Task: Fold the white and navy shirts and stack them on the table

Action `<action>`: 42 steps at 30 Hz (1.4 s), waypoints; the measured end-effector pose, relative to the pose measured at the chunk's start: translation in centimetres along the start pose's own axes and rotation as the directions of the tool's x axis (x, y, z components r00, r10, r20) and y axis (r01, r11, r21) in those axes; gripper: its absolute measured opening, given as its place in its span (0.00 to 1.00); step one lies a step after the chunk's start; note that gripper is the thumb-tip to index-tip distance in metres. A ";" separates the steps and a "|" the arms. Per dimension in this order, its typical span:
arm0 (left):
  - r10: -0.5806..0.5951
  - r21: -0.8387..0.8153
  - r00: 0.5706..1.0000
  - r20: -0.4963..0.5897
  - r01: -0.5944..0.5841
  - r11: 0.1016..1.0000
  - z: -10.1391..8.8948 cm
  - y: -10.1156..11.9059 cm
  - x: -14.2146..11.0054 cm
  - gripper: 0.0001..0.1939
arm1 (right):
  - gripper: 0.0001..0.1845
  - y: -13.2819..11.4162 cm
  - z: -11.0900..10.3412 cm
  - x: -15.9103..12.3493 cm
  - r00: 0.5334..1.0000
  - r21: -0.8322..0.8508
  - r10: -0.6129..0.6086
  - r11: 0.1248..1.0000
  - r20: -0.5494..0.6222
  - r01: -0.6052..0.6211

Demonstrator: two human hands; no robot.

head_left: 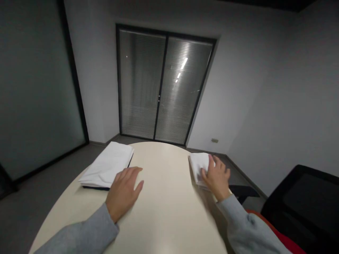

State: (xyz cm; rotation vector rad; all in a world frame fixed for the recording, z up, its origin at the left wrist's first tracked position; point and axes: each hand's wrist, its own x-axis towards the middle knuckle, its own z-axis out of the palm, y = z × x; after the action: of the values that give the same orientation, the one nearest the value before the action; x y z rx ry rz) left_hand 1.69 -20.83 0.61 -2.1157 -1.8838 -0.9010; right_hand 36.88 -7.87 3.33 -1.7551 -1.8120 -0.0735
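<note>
My left hand [124, 190] lies flat on the cream oval table [164, 211], fingers stretched out and holding nothing, just right of a stack of folded white cloth [107, 165] with a dark layer under it. My right hand [217, 176] rests palm down on a smaller pile of folded white cloth [198, 164] at the table's right edge, fingers spread over its near corner. Both arms wear grey sleeves.
A black chair [302, 201] with something red [278, 236] beside it stands at the right. Beyond the table is a dark-framed double glass door with blinds [161, 84]. A glass partition [34, 88] runs along the left wall. Grey floor surrounds the table.
</note>
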 end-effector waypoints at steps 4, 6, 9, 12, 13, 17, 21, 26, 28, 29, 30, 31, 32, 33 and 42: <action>-0.197 0.350 0.979 -0.057 0.204 0.914 -1.2 -3.8 0.2 0.30 | 0.37 -7.5 2.1 -7.8 0.826 0.105 -0.532 0.847 0.187 0.521; -0.268 0.442 0.963 -0.036 0.256 0.860 -1.2 -5.2 -0.2 0.33 | 0.39 -9.8 3.4 -10.8 0.694 0.226 -0.659 0.752 0.291 0.619; -0.309 0.471 0.951 0.001 0.272 0.839 -1.0 -6.0 -0.6 0.33 | 0.37 -10.7 4.7 -12.8 0.620 0.340 -0.702 0.712 0.350 0.614; -0.322 0.471 0.945 0.049 0.263 0.842 -1.0 -6.2 -0.4 0.32 | 0.33 -9.7 5.0 -12.7 0.653 0.378 -0.673 0.738 0.347 0.560; -0.325 0.469 0.943 0.068 0.257 0.845 -1.1 -6.3 -0.3 0.31 | 0.32 -9.4 5.0 -12.5 0.661 0.386 -0.666 0.743 0.345 0.547; -0.284 0.422 0.954 0.096 0.219 0.880 -1.5 -7.3 0.3 0.29 | 0.29 -8.8 5.1 -12.2 0.666 0.406 -0.662 0.745 0.344 0.530; -0.178 0.330 0.984 0.031 0.158 0.931 -2.2 -8.1 0.2 0.26 | 0.28 -8.7 5.5 -12.4 0.671 0.450 -0.663 0.736 0.331 0.506; -0.210 0.293 0.971 -0.114 0.235 0.927 -3.6 -8.7 0.4 0.25 | 0.28 -7.9 5.9 -12.3 0.667 0.544 -0.674 0.705 0.316 0.455; -0.283 0.280 0.940 -0.190 0.329 0.902 -4.8 -9.1 1.2 0.23 | 0.29 -7.6 5.9 -12.3 0.666 0.575 -0.678 0.692 0.311 0.437; -0.313 0.264 0.919 -0.239 0.371 0.890 -5.7 -9.3 1.8 0.22 | 0.29 -7.5 5.8 -12.4 0.668 0.595 -0.677 0.685 0.308 0.421; -0.330 0.240 0.896 -0.296 0.404 0.883 -6.9 -9.4 2.4 0.22 | 0.30 -7.3 5.7 -12.4 0.674 0.617 -0.673 0.679 0.304 0.399; -0.337 0.203 0.869 -0.362 0.426 0.882 -8.1 -9.4 3.1 0.21 | 0.30 -7.2 5.6 -12.4 0.683 0.641 -0.666 0.671 0.301 0.372; -0.339 0.153 0.838 -0.429 0.437 0.887 -9.5 -9.2 3.8 0.20 | 0.31 -7.1 5.6 -12.4 0.695 0.668 -0.654 0.663 0.298 0.338; -0.343 0.091 0.801 -0.491 0.439 0.894 -10.9 -8.8 4.4 0.19 | 0.31 -7.0 5.6 -12.3 0.711 0.697 -0.638 0.653 0.296 0.296; -0.612 -0.659 0.754 -0.238 0.338 0.672 -10.6 -1.0 4.1 0.21 | 0.40 -5.5 5.0 -8.6 0.859 0.881 -0.303 0.374 0.412 -0.290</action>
State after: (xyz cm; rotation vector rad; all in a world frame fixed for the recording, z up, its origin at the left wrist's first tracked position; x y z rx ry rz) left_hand -2.63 -22.45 11.06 -1.3781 -2.1145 -2.1249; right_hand 29.38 -14.05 -2.61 -0.8860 -1.5884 1.3369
